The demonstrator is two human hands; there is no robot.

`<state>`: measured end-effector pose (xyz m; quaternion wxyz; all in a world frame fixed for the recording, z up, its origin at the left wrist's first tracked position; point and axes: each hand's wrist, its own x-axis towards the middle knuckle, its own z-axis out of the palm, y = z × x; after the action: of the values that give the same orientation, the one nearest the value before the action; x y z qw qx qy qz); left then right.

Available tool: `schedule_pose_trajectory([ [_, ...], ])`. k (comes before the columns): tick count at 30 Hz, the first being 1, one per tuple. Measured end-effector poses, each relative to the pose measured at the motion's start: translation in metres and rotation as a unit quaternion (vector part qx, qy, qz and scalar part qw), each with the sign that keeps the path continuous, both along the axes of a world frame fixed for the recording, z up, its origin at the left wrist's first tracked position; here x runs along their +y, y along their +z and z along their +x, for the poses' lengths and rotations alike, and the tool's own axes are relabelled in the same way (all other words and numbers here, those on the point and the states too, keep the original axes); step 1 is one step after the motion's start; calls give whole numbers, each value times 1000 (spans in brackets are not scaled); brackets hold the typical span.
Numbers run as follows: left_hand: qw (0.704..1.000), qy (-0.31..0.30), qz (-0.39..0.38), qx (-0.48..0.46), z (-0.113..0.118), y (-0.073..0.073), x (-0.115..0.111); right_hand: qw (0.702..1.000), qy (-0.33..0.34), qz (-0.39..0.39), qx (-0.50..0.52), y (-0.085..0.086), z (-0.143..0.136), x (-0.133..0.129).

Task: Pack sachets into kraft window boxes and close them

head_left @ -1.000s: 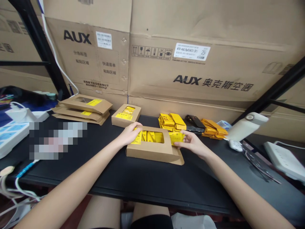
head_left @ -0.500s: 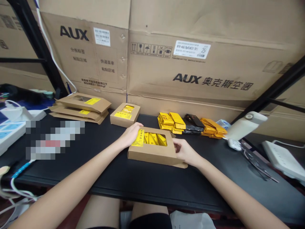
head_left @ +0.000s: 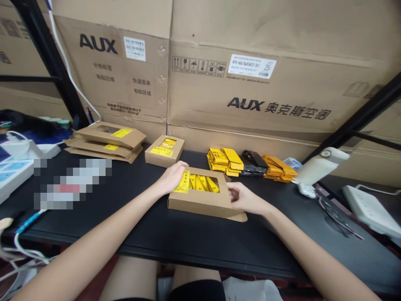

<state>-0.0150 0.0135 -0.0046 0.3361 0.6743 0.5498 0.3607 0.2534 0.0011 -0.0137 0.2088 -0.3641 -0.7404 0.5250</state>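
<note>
A brown windowed box (head_left: 200, 204) lies flat on the black table, its right end open with a flap sticking out. Through the window show several yellow packets (head_left: 200, 182); a yellow label is on its left part. My left hand (head_left: 176, 176) grips the box at its far left corner. At the open right end is my right hand (head_left: 243, 197), its fingers curled and their tips partly hidden inside the box edge; what they hold, if anything, cannot be seen.
Behind stand a closed windowed box (head_left: 152, 157), yellow packets (head_left: 225, 160), black packets (head_left: 253, 162) and orange packets (head_left: 278, 167). Flattened boxes (head_left: 106, 138) are stacked at the back left. On the right lie a white bottle (head_left: 319, 167), glasses (head_left: 338, 219) and a power strip (head_left: 369, 209).
Both hands remain at the box in nearly the same places. My right hand has shifted very slightly at the open end.
</note>
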Motion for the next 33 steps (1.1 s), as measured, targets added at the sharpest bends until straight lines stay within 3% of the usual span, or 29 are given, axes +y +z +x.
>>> schedule_pose_trajectory([
  [21,1000,-21,-8,0,-1,4,-5,998,-31,-28,41,-4,-5,0],
  [29,990,-21,-96,-106,1,8,-8,998,-35,-42,39,-3,-5,-1],
  [33,988,-23,-118,-97,1,10,-9,998,-39,-30,39,-4,-5,0],
])
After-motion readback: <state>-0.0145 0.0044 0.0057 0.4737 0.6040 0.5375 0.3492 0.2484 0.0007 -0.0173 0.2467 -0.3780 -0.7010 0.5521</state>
